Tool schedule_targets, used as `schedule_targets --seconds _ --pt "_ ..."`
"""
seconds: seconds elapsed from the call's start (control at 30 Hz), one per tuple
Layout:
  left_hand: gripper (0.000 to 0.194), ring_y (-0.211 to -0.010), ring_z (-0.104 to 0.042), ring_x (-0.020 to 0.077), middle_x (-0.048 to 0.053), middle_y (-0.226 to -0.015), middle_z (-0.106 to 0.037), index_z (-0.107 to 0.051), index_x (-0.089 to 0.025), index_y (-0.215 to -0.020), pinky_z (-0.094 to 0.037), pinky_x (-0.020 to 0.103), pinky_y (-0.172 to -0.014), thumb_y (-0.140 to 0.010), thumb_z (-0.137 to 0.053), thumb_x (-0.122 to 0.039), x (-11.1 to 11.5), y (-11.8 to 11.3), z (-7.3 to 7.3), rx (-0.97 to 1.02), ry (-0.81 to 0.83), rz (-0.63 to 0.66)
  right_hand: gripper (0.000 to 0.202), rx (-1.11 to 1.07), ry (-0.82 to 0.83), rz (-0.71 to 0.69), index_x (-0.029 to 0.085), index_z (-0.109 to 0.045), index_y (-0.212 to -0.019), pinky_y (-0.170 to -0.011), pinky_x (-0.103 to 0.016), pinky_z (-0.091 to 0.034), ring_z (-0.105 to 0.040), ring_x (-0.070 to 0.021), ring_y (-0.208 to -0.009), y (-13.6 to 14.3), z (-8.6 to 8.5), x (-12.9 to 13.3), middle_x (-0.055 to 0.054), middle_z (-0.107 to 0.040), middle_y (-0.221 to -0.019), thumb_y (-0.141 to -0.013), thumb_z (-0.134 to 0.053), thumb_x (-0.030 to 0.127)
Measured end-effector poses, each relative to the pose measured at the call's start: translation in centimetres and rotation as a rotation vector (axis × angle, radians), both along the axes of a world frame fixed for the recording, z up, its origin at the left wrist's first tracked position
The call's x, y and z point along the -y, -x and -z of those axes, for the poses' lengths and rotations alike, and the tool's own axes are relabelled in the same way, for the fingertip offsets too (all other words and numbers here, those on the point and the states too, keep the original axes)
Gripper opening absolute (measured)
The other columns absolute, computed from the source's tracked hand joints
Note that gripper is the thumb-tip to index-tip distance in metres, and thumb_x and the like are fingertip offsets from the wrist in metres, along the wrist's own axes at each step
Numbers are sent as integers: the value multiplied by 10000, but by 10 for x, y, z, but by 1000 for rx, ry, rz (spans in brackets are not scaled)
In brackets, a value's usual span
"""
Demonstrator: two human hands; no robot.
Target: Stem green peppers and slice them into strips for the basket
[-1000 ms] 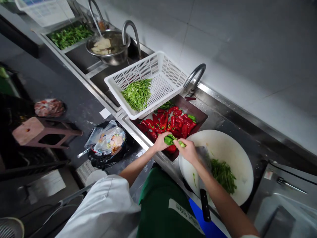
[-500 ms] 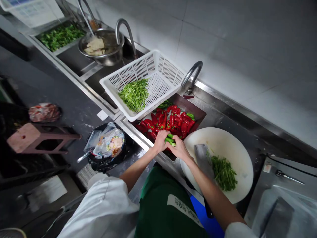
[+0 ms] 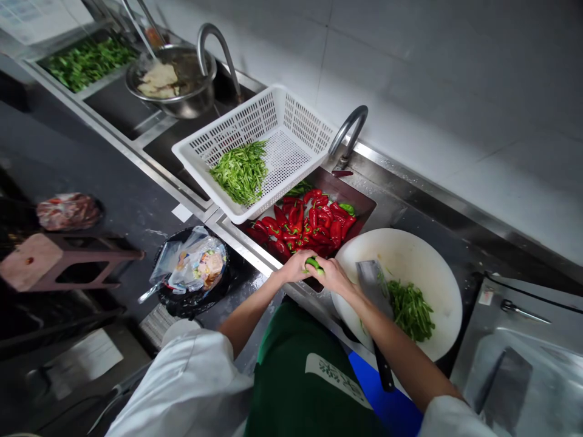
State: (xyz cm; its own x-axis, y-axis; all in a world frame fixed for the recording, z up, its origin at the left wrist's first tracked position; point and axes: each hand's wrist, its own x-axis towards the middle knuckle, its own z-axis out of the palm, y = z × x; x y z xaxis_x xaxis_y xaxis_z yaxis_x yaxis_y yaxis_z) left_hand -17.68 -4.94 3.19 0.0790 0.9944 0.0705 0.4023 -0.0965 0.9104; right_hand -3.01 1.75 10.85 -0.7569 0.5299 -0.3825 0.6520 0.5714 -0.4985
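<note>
Over the front edge of the sink, my left hand (image 3: 297,267) and my right hand (image 3: 333,277) are both closed around green peppers (image 3: 314,263); fingers hide most of them. Just beyond lie several wet red peppers (image 3: 314,221) in the sink, with one green pepper (image 3: 347,208) among them at the right. Beside my right forearm is a round white cutting board (image 3: 387,246). On it rest a cleaver (image 3: 372,282), its black handle towards me, and a heap of cut green stalks (image 3: 412,312).
A white plastic basket (image 3: 296,149) holding cut greens (image 3: 241,172) straddles the sink's left part, near a tap (image 3: 357,118). Farther left stands a steel bowl (image 3: 186,106) with pale food in water. A bin (image 3: 182,306) and a stool (image 3: 31,264) stand on the floor at left.
My hands have drawn closer together and slightly lower, and less of the green peppers shows between them. The whole view has shifted a little.
</note>
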Motion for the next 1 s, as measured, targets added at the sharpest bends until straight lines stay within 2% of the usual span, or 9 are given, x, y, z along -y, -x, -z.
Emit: schedule_targets --seconds 0.07,0.23,0.37,0.5,0.63,0.73,0.83,0.93,1.0 --pt "254 -812 -611 200 46 -874 -646 -601 -175 -948 -477 314 -774 -711 -610 -263 -4 0 6 -16 2 10 292 27 0 28 190 -701 -994 -662 -237 -386 -699 -205 -810 1 0 -2 -84 -758 -864 -955 -493 390" --pt "271 -908 -614 229 83 -941 -658 -600 -161 -976 -469 356 -845 -715 -530 -141 -17 -10 23 -186 56 -220 428 214 -122 256 130 -689 -1076 -694 -281 -420 -706 -246 -847 18 4 1 -167 -750 -926 -1004 -403 441" --pt "241 -857 -616 230 78 -868 -654 -606 -159 -929 -466 357 -811 -720 -497 -109 -21 -19 37 -223 141 -289 464 358 -152 233 82 -706 -1078 -710 -311 -439 -705 -278 -904 29 5 -1 -236 -729 -974 -1006 -393 417" --pt "261 -913 -624 238 66 -924 -668 -613 -172 -991 -409 403 -921 -733 -597 -204 -19 -18 46 -190 107 -101 449 352 -84 150 101 -746 -1001 -690 -292 -432 -701 -263 -893 17 9 -9 -223 -736 -960 -981 -443 432" --pt "329 -981 -619 240 68 -1006 -673 -602 -184 -1039 -356 394 -962 -746 -687 -309 -18 -16 49 -186 106 114 413 243 72 110 139 -749 -787 -595 -236 -391 -685 -196 -749 -4 20 -17 -130 -736 -760 -935 -512 443" --pt "315 -1011 -606 243 83 -1037 -665 -587 -179 -1067 -323 394 -975 -797 -665 -323 -18 -19 49 -213 93 112 426 219 206 210 143 -678 -617 -503 -226 -359 -613 -150 -543 -10 29 -21 -83 -667 -582 -903 -554 434" --pt "294 -1026 -587 257 93 -1035 -657 -577 -176 -1079 -295 423 -995 -836 -631 -333 -20 -21 46 -268 86 78 414 187 371 389 149 -607 -576 -409 -213 -324 -500 -104 -398 -10 35 -21 -38 -606 -504 -877 -591 433" --pt "284 -1047 -570 280 102 -1060 -647 -573 -186 -1082 -278 464 -1011 -841 -631 -325 -23 -21 39 -328 109 68 376 97 479 546 154 -584 -613 -343 -191 -298 -484 -97 -396 -12 39 -21 -12 -584 -498 -841 -636 448" --pt "271 -1051 -569 292 106 -1073 -643 -576 -189 -1061 -285 478 -1007 -823 -649 -295 -26 -18 33 -357 143 78 382 47 481 578 159 -571 -617 -329 -186 -313 -511 -106 -420 -16 39 -21 -13 -582 -508 -828 -645 469"
